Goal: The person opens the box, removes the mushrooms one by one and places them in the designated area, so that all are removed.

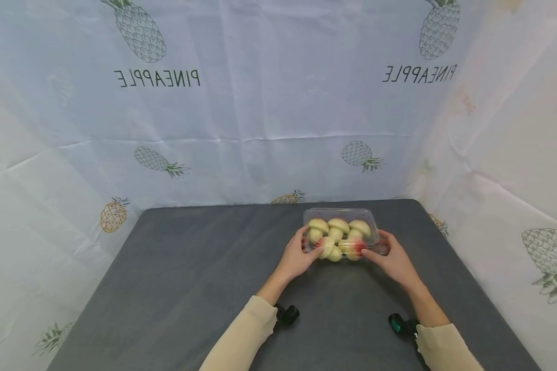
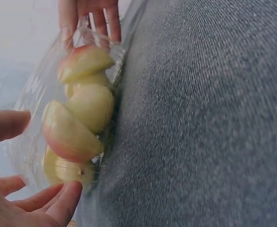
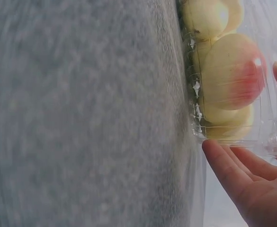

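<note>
A clear plastic box [image 1: 341,212] with a lid sits toward the back right of the dark table, between both hands. Inside are several pale yellow mushroom-shaped pieces [image 1: 338,226] with red blush, also plain in the left wrist view as rounded pieces [image 2: 74,135]. My left hand [image 1: 294,260] holds the box's left end, thumb toward the front and fingers at the side. At the right end my right hand [image 1: 396,262] holds it likewise; in the right wrist view its fingers [image 3: 240,172] touch the lower corner. Whether the box's underside touches the table, I cannot tell.
The dark grey table [image 1: 204,273] has rounded far corners. A pale cloth [image 1: 260,103] printed with pineapples hangs behind it and along both sides. Small black devices are worn on the left wrist [image 1: 288,314] and right wrist [image 1: 401,324].
</note>
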A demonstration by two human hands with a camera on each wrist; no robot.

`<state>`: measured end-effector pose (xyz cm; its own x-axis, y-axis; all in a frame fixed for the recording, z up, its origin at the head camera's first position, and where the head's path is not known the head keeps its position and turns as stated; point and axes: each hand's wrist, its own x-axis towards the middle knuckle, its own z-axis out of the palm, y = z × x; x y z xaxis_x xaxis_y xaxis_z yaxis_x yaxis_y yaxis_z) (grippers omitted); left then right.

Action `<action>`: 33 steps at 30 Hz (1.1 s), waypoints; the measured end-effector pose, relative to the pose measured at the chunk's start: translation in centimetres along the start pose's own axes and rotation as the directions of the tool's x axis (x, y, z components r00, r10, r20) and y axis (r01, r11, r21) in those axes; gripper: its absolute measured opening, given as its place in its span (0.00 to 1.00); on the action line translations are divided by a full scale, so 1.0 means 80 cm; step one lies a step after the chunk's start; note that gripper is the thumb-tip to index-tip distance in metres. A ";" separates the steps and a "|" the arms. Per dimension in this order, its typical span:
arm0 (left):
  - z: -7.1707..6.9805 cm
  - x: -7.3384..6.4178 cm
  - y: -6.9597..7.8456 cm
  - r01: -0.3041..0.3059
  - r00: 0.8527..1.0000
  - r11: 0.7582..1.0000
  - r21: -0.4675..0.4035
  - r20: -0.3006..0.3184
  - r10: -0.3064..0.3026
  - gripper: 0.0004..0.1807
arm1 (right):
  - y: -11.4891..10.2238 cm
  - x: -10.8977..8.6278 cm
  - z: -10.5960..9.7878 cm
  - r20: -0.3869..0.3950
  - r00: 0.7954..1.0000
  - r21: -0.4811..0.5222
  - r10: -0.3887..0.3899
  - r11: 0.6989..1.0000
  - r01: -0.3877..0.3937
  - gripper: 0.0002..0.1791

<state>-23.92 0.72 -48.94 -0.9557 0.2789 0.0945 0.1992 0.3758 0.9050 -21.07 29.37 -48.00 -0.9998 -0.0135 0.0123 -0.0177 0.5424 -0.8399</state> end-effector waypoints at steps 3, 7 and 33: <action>-0.003 -0.002 -0.003 0.000 1.000 1.000 -0.009 0.003 0.000 0.42 | -0.001 0.000 0.003 -0.005 1.000 -0.003 -0.003 1.000 0.003 0.53; -0.007 -0.003 -0.005 -0.007 1.000 1.000 -0.009 0.003 0.007 0.42 | -0.002 0.000 0.007 -0.009 1.000 -0.007 -0.011 1.000 0.011 0.52; -0.038 -0.018 -0.013 0.023 1.000 0.999 -0.026 -0.009 -0.024 0.43 | -0.015 0.003 0.032 0.002 0.999 0.006 -0.034 0.999 0.034 0.50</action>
<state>-23.38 -2.74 -48.77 -0.9620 0.2621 0.0767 0.1709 0.3590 0.9176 -21.30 26.53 -48.39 -0.9986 -0.0337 0.0400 -0.0519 0.5370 -0.8420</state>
